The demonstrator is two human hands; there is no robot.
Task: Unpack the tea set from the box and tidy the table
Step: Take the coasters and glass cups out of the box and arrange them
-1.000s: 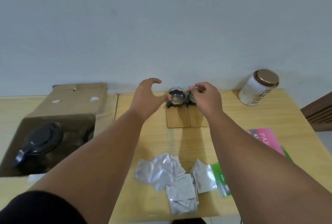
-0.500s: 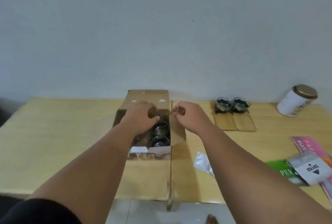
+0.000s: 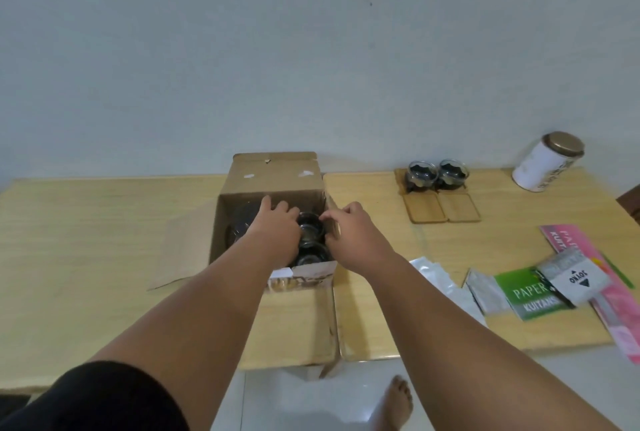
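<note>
Head view, box: I see the cardboard box (image 3: 273, 188) open on the table (image 3: 104, 223), flaps spread.
Cups inside: two dark glass cups (image 3: 310, 223) sit at the box's right side, one behind the other.
Left hand (image 3: 277, 226): reaching in, fingers curled beside the far cup; whether it grips, I cannot tell.
Right hand (image 3: 346, 230): fingertips at the cup's rim; hold unclear.
Already out: two unpacked cups (image 3: 437, 174) on wooden coasters (image 3: 443, 211).
Handling: I judge glass as fragile, light, slippery; take by the side walls, lift straight.
Clutter: foil packets (image 3: 436, 278) and booklets (image 3: 530, 292) lie right.
</note>
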